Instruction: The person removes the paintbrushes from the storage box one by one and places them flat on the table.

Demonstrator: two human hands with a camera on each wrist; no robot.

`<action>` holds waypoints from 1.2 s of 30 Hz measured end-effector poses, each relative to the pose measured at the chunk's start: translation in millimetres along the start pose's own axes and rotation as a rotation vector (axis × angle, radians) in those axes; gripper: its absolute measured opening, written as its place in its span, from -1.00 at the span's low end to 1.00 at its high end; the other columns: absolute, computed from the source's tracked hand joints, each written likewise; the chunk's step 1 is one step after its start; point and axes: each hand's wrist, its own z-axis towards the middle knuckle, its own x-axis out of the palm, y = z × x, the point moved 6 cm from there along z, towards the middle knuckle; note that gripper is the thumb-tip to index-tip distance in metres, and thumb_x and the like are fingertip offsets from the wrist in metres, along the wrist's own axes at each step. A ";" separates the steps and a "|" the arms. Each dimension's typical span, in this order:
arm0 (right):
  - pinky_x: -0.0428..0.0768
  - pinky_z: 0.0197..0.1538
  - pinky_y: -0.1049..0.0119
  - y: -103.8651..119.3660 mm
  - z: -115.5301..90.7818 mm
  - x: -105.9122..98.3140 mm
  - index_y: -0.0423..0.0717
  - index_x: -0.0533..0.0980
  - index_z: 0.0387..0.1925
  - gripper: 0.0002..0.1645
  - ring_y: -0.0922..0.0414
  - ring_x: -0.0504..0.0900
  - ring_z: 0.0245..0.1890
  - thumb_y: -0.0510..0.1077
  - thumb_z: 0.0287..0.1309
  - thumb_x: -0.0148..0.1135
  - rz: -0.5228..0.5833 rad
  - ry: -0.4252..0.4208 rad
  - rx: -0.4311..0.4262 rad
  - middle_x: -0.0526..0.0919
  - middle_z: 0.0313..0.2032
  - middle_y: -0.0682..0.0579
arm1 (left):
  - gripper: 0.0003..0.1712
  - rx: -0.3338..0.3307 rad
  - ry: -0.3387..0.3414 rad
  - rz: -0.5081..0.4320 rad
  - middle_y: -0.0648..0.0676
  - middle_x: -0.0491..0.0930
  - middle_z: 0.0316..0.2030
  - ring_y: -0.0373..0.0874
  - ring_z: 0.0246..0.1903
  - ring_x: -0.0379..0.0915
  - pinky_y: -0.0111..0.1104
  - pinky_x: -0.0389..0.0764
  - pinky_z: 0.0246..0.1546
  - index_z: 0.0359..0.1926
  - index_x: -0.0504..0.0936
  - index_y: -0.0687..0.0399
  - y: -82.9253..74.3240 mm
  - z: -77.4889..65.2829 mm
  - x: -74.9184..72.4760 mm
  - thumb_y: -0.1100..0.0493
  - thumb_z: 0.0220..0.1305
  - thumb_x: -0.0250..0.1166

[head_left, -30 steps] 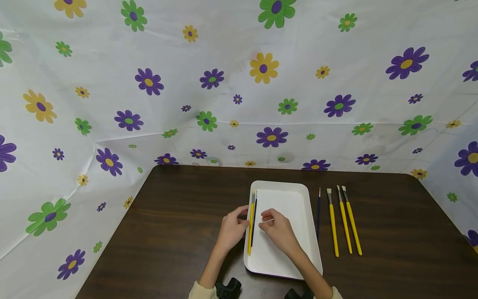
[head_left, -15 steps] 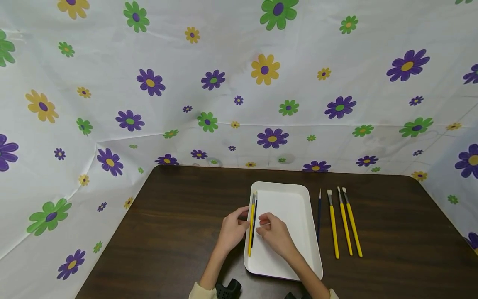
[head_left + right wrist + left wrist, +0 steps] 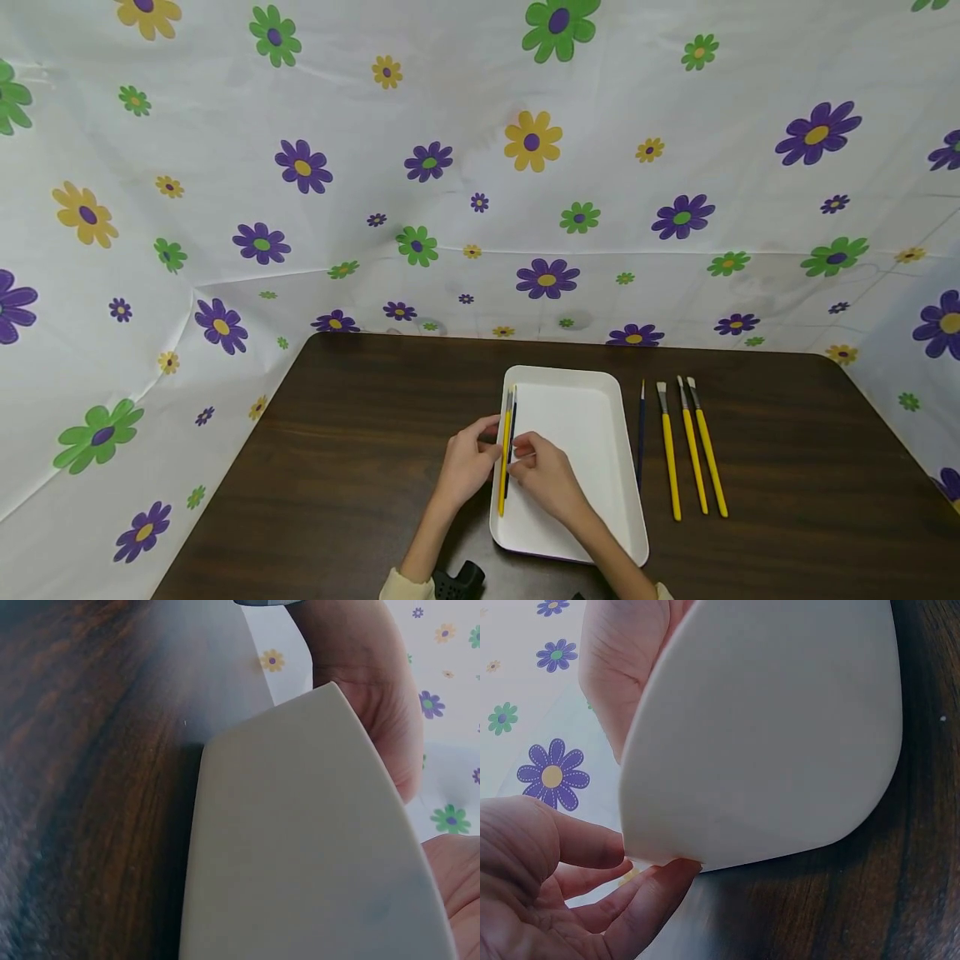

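A white rectangular tray (image 3: 585, 417) lies on the dark wooden table. Inside it, along the left wall, lie a yellow-handled paintbrush (image 3: 504, 467) and a thin dark-handled paintbrush (image 3: 513, 417), side by side. My left hand (image 3: 467, 467) holds the tray's left edge; in the left wrist view the fingertips of this hand (image 3: 525, 862) pinch the rim. Over the tray, my right hand (image 3: 551, 479) has its loosely bent fingertips right at the dark brush, with index and thumb apart. The tray's outer wall (image 3: 300, 840) hides those fingertips in the right wrist view.
Right of the tray lie another dark paintbrush (image 3: 641, 433), close along its edge, and several yellow-handled flat paintbrushes (image 3: 670, 458) in a row. Brown tabletop (image 3: 360, 467) stretches left of the tray. A white flower-print sheet (image 3: 450, 200) hangs behind the table.
My right hand has shifted left and slightly down across the tray, its fingertips coming up to the dark brush. My left hand stays at the tray's left edge.
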 end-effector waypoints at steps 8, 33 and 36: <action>0.71 -0.35 0.29 -1.0 -3.3 4.8 -0.44 0.55 -0.03 -0.62 0.05 0.72 -0.33 -0.43 0.06 0.35 0.095 0.036 0.006 0.66 -0.23 -0.16 | -0.53 -0.007 0.004 -0.007 0.38 0.65 0.00 0.03 -0.33 0.73 -0.27 0.68 -0.59 0.22 0.61 0.39 0.7 -1.8 0.3 0.46 0.27 0.27; 0.76 -0.38 0.22 0.8 -5.4 16.1 -0.54 0.46 0.05 -0.51 0.11 0.70 -0.41 -0.49 0.03 0.33 0.243 0.076 0.045 0.60 -0.30 -0.15 | -0.51 0.003 0.015 -0.050 0.38 0.63 0.04 0.08 -0.26 0.74 -0.26 0.73 -0.51 0.24 0.59 0.38 -0.2 -1.1 -1.2 0.49 0.26 0.27; 0.75 -0.38 0.22 -0.5 -4.7 17.3 -0.54 0.46 0.06 -0.48 0.12 0.69 -0.40 -0.48 -0.01 0.33 0.248 0.084 0.050 0.59 -0.30 -0.14 | -0.51 0.002 0.014 -0.046 0.38 0.63 0.04 0.08 -0.26 0.74 -0.26 0.73 -0.51 0.24 0.60 0.38 -0.3 -1.1 -1.1 0.49 0.27 0.26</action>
